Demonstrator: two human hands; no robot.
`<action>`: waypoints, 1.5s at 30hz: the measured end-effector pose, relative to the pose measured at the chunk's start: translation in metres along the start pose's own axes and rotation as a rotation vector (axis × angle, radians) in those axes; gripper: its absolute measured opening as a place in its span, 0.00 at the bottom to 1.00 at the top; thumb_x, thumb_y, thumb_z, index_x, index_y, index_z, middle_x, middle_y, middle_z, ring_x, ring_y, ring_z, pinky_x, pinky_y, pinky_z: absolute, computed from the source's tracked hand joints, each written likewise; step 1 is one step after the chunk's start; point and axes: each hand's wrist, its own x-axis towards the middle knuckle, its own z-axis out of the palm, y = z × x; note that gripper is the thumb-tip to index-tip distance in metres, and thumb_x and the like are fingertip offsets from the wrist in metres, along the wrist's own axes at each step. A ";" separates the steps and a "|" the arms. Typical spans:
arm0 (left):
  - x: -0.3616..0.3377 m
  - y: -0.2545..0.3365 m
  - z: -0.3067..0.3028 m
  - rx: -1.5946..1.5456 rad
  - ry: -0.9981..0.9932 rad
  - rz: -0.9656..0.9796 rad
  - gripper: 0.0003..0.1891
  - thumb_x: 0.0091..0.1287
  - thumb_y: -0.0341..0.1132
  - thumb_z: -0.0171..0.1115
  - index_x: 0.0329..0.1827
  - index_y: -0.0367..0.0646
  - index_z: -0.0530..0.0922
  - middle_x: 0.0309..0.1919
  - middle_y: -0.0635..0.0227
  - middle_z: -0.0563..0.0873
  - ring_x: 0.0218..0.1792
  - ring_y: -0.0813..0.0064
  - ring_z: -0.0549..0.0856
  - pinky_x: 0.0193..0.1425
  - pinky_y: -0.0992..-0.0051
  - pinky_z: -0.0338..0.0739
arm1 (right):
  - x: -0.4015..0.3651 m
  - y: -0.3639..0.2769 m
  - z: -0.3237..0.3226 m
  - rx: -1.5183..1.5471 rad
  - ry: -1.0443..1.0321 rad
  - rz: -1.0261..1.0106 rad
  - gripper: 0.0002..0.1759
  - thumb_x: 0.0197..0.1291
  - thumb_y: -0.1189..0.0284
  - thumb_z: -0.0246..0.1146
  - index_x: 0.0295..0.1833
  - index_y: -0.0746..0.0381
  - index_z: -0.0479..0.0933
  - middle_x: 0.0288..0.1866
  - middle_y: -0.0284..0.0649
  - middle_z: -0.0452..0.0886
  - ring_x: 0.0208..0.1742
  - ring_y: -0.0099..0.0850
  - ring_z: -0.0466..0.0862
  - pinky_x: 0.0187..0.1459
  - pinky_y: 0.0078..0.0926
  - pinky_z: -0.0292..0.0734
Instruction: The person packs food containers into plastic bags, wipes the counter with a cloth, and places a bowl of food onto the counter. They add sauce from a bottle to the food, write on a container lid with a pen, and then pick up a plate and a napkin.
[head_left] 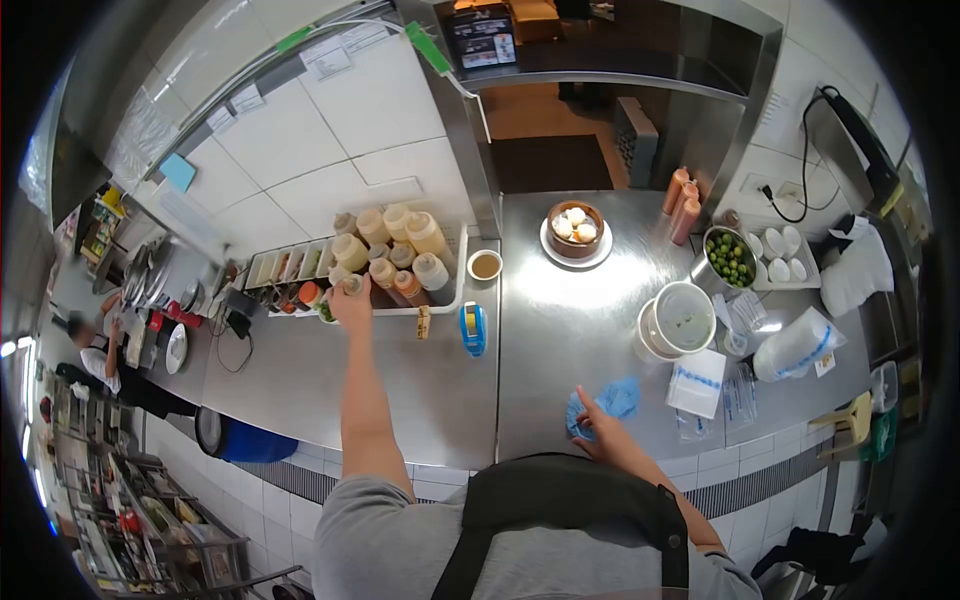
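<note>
Left hand is gripping a bottle, likely squeezable, best held mid-body. Right hand is touching cloth, finger grip unclear

"How is the left arm held?"
"It is stretched nearly straight forward, with the left hand curled into a grip."
"And the right hand?"
"It is held closer in, one digit extended; the right forearm is angled inward."
</note>
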 end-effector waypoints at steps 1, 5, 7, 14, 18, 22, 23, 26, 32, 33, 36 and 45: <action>0.005 -0.003 0.000 -0.090 0.017 -0.062 0.22 0.57 0.43 0.79 0.42 0.33 0.82 0.41 0.53 0.82 0.43 0.51 0.82 0.49 0.57 0.77 | 0.000 0.001 -0.004 -0.029 0.012 0.008 0.60 0.53 0.79 0.76 0.85 0.55 0.46 0.51 0.54 0.84 0.51 0.50 0.85 0.54 0.41 0.80; 0.050 0.033 -0.005 -0.252 0.240 0.006 0.18 0.63 0.38 0.74 0.48 0.35 0.81 0.43 0.56 0.82 0.41 0.59 0.81 0.47 0.65 0.77 | 0.001 -0.004 -0.020 -0.043 0.017 0.025 0.58 0.53 0.78 0.75 0.85 0.56 0.48 0.53 0.55 0.83 0.53 0.51 0.85 0.54 0.42 0.80; 0.094 0.070 -0.007 -0.403 0.304 0.138 0.14 0.64 0.36 0.73 0.45 0.36 0.82 0.42 0.59 0.83 0.41 0.63 0.81 0.47 0.67 0.77 | 0.003 -0.007 -0.024 -0.048 -0.005 0.059 0.57 0.54 0.78 0.75 0.85 0.56 0.48 0.54 0.55 0.83 0.55 0.51 0.84 0.55 0.42 0.79; 0.227 0.257 0.014 -0.397 0.219 0.525 0.11 0.64 0.30 0.68 0.49 0.43 0.87 0.54 0.57 0.82 0.49 0.59 0.82 0.48 0.64 0.79 | 0.034 -0.036 -0.028 -0.210 -0.139 -0.076 0.53 0.59 0.74 0.71 0.85 0.55 0.47 0.55 0.52 0.83 0.55 0.51 0.83 0.57 0.44 0.77; 0.264 0.294 0.074 0.030 0.253 0.707 0.21 0.62 0.28 0.65 0.60 0.40 0.84 0.70 0.52 0.76 0.55 0.54 0.80 0.58 0.58 0.79 | 0.044 -0.055 -0.024 -0.217 -0.053 -0.137 0.54 0.59 0.75 0.72 0.85 0.55 0.48 0.53 0.50 0.83 0.53 0.49 0.84 0.56 0.42 0.78; 0.230 0.312 0.080 -0.134 0.204 0.508 0.30 0.58 0.21 0.58 0.68 0.33 0.75 0.74 0.54 0.71 0.58 0.51 0.78 0.56 0.54 0.75 | 0.031 -0.044 -0.016 -0.078 0.034 -0.076 0.55 0.58 0.77 0.73 0.85 0.54 0.48 0.52 0.49 0.83 0.52 0.45 0.84 0.56 0.38 0.79; 0.224 0.309 0.076 -0.101 0.177 0.504 0.30 0.58 0.21 0.58 0.68 0.34 0.75 0.74 0.55 0.71 0.58 0.51 0.77 0.56 0.54 0.75 | 0.025 -0.035 -0.012 -0.066 0.028 -0.058 0.55 0.57 0.77 0.74 0.85 0.54 0.48 0.51 0.48 0.84 0.52 0.44 0.84 0.56 0.38 0.79; 0.217 0.293 0.074 -0.069 0.071 0.522 0.29 0.59 0.21 0.60 0.68 0.37 0.76 0.73 0.56 0.70 0.59 0.51 0.77 0.59 0.55 0.76 | -0.001 0.001 -0.004 -0.043 -0.005 -0.002 0.56 0.56 0.77 0.74 0.85 0.53 0.48 0.51 0.48 0.84 0.51 0.42 0.85 0.56 0.36 0.79; 0.246 0.277 0.082 -0.317 -0.173 0.602 0.31 0.59 0.25 0.70 0.69 0.42 0.75 0.75 0.52 0.65 0.67 0.45 0.75 0.70 0.56 0.75 | -0.023 0.007 -0.012 -0.148 -0.091 -0.008 0.57 0.56 0.77 0.74 0.85 0.55 0.46 0.52 0.53 0.84 0.53 0.53 0.84 0.56 0.43 0.79; 0.246 0.278 0.083 -0.309 -0.193 0.604 0.32 0.59 0.25 0.70 0.70 0.40 0.74 0.75 0.51 0.64 0.69 0.46 0.74 0.70 0.56 0.75 | -0.022 -0.004 -0.017 -0.175 -0.087 -0.024 0.56 0.56 0.76 0.73 0.85 0.55 0.46 0.52 0.53 0.83 0.54 0.53 0.84 0.56 0.44 0.79; 0.238 0.278 0.086 -0.272 -0.239 0.609 0.36 0.59 0.26 0.71 0.73 0.36 0.69 0.77 0.51 0.61 0.70 0.47 0.74 0.70 0.57 0.76 | -0.012 -0.026 -0.024 -0.221 -0.078 -0.051 0.56 0.58 0.74 0.73 0.85 0.54 0.45 0.53 0.54 0.83 0.54 0.53 0.84 0.56 0.44 0.79; 0.222 0.292 0.081 -0.222 -0.257 0.426 0.42 0.61 0.30 0.72 0.78 0.35 0.62 0.75 0.53 0.62 0.72 0.47 0.71 0.70 0.56 0.73 | -0.042 -0.028 -0.004 -0.135 -0.110 0.012 0.58 0.57 0.74 0.73 0.86 0.51 0.42 0.53 0.52 0.83 0.53 0.52 0.84 0.56 0.45 0.79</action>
